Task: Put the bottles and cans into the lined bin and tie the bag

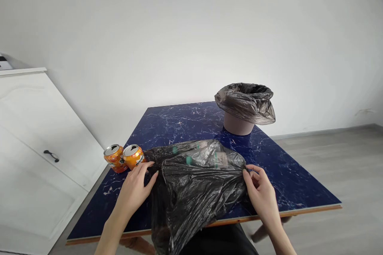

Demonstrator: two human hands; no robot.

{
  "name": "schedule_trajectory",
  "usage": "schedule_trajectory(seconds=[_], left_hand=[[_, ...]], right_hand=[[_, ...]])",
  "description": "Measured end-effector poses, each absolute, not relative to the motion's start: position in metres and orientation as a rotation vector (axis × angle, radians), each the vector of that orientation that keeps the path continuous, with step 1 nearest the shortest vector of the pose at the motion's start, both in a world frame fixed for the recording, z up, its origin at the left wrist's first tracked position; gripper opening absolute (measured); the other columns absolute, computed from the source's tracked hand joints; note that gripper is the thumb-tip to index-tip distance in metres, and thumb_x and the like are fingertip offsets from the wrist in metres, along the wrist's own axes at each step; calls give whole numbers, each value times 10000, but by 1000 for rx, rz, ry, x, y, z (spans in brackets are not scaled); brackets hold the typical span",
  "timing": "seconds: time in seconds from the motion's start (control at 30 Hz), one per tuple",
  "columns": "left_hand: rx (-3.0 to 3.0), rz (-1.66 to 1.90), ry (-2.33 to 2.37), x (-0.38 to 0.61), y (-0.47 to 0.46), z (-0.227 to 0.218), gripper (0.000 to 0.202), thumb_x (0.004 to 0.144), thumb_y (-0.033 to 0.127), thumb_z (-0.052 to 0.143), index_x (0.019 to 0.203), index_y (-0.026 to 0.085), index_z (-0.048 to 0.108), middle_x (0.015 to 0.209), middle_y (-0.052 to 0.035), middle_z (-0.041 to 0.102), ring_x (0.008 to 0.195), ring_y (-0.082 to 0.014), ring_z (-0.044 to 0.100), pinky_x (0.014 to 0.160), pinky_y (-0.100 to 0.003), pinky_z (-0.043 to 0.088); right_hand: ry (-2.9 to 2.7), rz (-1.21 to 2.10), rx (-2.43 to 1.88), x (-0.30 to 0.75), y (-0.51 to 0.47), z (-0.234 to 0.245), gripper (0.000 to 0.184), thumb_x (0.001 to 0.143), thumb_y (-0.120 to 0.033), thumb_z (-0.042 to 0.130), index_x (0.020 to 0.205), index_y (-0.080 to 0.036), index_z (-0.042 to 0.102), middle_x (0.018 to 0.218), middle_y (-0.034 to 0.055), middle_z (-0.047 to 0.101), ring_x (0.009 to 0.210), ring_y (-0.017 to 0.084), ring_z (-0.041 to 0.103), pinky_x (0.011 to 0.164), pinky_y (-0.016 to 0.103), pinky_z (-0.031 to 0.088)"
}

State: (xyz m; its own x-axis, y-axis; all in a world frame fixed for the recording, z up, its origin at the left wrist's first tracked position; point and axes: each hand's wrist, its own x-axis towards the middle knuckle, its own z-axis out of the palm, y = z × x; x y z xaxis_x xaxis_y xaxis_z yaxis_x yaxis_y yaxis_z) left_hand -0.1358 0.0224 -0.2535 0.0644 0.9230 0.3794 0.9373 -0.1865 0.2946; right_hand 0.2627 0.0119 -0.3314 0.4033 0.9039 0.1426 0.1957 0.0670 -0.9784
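Observation:
A black plastic bag (200, 191) lies across the front of the blue table, its lower part hanging over the near edge. Through the thin film show bottles with green caps, one bottle (220, 160) with a pale label. My right hand (259, 185) pinches the bag's right edge between thumb and forefinger. At the bag's left side, my left hand (136, 185) has its thumb and fingers apart, the tips at the dark film. Just beyond it stand two orange drink cans, a left can (115, 159) and a right can (133, 156), both upright with opened tops.
Toward the back right of the marbled table (179, 123) stands a pinkish-grey bin (237, 124), lined with a black bag (245, 101) folded over its rim. A white cabinet (38, 155) is at the left, close to the cans. A wall rises behind the table.

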Motion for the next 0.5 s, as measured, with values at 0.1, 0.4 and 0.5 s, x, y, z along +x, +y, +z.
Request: schedule_trajectory(seconds=[0.1, 0.4, 0.5], left_hand=[[-2275, -771, -1989, -142, 28, -259, 460, 1038, 530, 503, 1319, 197, 648, 1339, -156, 730, 1261, -349, 689, 1094, -514, 530], [-2431, -896, -1817, -126, 0, -242, 256, 1065, 428, 537, 1127, 239, 698, 1143, -87, 729, 1054, -260, 722, 965, -376, 578], [-2708, -717, -1658, -112, 0, -233, 246, 1071, 331, 531, 1119, 270, 764, 1166, -74, 760, 1108, -263, 713, 1031, -394, 566]], right_hand=[[-1077, 710, -1440, 263, 11, -332, 538, 941, -723, 622, 1183, -242, 610, 643, -59, 534, 602, 174, 515, 581, 273, 397], [-1078, 674, -1450, 261, 11, -328, 543, 925, -737, 619, 1154, -244, 619, 626, -58, 530, 590, 182, 523, 569, 284, 379], [-1062, 666, -1440, 261, 11, -328, 574, 904, -754, 633, 1148, -235, 625, 624, -54, 537, 597, 185, 536, 562, 283, 376]])
